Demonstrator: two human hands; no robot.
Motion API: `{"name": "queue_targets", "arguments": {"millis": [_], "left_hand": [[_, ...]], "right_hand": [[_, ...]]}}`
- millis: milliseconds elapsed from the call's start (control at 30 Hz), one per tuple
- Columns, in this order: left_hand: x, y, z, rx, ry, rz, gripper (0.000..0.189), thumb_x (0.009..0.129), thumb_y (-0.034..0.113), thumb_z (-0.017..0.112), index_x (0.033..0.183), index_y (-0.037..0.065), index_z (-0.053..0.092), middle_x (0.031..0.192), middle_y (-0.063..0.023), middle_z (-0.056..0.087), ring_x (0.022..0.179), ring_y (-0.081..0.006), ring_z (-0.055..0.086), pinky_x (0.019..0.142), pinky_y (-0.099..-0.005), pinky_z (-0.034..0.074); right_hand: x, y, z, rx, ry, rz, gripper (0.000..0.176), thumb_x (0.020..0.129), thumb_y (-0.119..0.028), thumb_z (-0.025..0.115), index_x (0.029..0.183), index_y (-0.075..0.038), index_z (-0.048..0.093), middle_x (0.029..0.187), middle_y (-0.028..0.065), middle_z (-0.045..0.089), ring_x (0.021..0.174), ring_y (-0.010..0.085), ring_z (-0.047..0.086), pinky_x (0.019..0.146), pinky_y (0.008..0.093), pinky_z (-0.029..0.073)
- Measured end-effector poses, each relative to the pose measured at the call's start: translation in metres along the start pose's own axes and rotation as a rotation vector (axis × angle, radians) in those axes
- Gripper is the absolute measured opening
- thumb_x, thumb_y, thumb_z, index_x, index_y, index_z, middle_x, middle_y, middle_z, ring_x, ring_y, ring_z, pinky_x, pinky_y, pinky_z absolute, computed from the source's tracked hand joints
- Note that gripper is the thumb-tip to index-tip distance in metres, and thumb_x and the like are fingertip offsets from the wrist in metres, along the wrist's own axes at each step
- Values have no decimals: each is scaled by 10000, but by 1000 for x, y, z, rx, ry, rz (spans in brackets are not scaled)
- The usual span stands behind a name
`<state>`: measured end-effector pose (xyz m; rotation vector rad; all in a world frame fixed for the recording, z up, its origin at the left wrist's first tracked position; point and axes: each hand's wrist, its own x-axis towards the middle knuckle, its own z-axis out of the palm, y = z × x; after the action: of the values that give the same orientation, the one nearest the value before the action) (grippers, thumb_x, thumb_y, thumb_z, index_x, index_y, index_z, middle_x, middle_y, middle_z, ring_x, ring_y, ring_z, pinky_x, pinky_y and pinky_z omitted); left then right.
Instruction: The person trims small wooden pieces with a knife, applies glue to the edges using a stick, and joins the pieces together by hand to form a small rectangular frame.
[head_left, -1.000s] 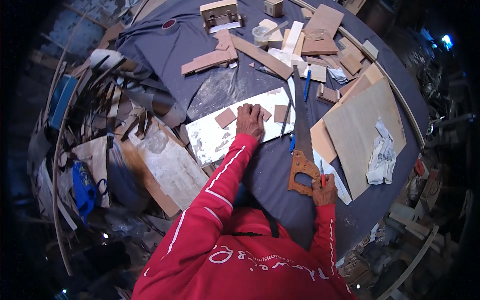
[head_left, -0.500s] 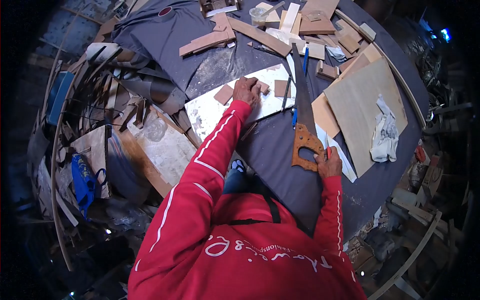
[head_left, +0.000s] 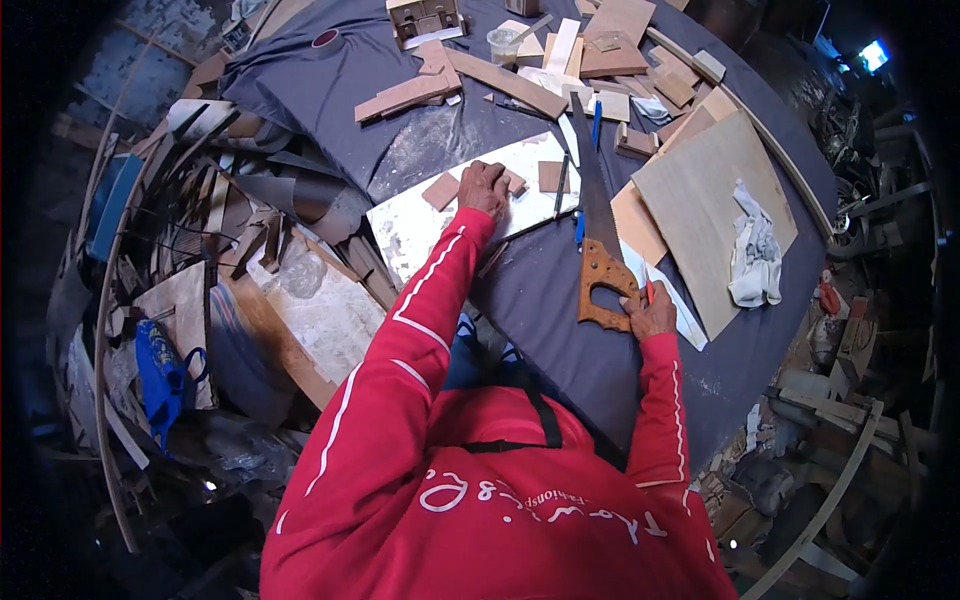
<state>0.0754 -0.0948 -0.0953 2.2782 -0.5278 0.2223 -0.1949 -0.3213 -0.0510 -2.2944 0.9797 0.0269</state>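
Left hand (head_left: pixel 486 190) stays flat on wood piece (head_left: pixel 515 183); right hand (head_left: pixel 650 318) stays curled at saw handle (head_left: pixel 603 290), grip unclear.

Cool, dim overhead light, heavy fisheye warping, black vignetted corners.

A rag (head_left: pixel 755 250) lies on a plywood sheet (head_left: pixel 700 185) at right; offcuts (head_left: pixel 410 92) and a cup (head_left: pixel 500 43) crowd the top — scrap wood (head_left: pixel 240 200) and a blue bag (head_left: pixel 160 365) sit left.
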Motion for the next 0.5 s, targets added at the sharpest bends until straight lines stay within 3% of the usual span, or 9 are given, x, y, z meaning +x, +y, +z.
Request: {"name": "queue_targets", "arguments": {"millis": [133, 167, 500], "left_hand": [[2, -1, 0, 12, 35, 34, 221, 834, 177, 642, 1019, 60, 669, 977, -148, 580, 972, -335, 538, 866, -417, 449], [0, -1, 1, 21, 42, 48, 216, 832, 175, 645, 1014, 59, 668, 974, -147, 578, 965, -334, 540, 860, -417, 451], [-4, 10, 0, -6, 158, 111, 176, 802, 117, 664, 964, 48, 658, 911, -147, 572, 902, -337, 548, 802, -421, 466]], "right_hand": [[5, -3, 0, 55, 30, -66, 392, 691, -211, 821, 852, -16, 521, 730, 118, 596, 662, 266, 588, 637, 371, 475], [6, -4, -4, 1, -26, -9, 404, 702, -252, 794, 917, -22, 540, 822, 197, 643, 773, 381, 632, 729, 432, 490], [5, -11, -5, 37, 3, -43, 372, 687, -193, 813, 869, -18, 540, 769, 147, 628, 702, 311, 624, 682, 395, 495]]}}
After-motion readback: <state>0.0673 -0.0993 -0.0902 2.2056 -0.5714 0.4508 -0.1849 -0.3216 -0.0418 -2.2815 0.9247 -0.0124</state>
